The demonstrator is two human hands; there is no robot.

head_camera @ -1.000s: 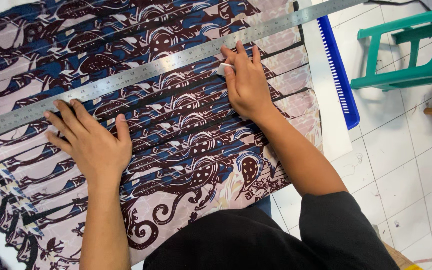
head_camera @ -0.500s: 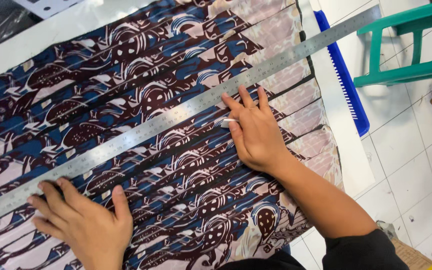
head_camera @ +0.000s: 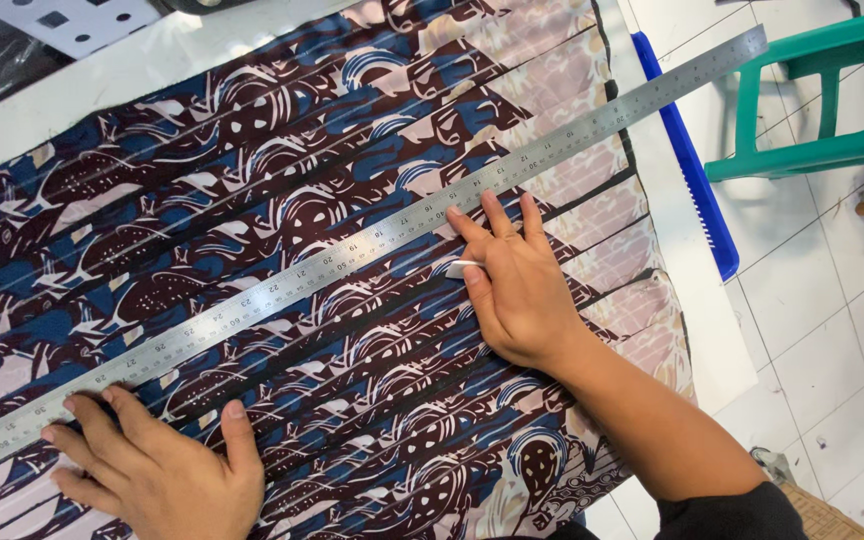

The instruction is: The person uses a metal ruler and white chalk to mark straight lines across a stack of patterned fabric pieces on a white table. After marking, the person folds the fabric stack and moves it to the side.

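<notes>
— What carries it all?
— A white counter [head_camera: 152, 60] over a tiled floor [head_camera: 832, 330]; a green stool [head_camera: 832, 100] stands off its right edge, a blue comb-like strip [head_camera: 687, 160] along it.

— What differs from a second ago?
— The steel ruler [head_camera: 352, 262] lies steeper across the patterned fabric [head_camera: 252, 150], and the left hand [head_camera: 157, 470] sits lower, near the counter's near-left corner.

— The hands' pose?
— The left hand lies flat, fingers spread, fingertips on the ruler's lower end. The right hand [head_camera: 512, 285] pinches a white chalk piece [head_camera: 460, 268] against the fabric, just below the ruler's edge, fingers extended toward it.
</notes>
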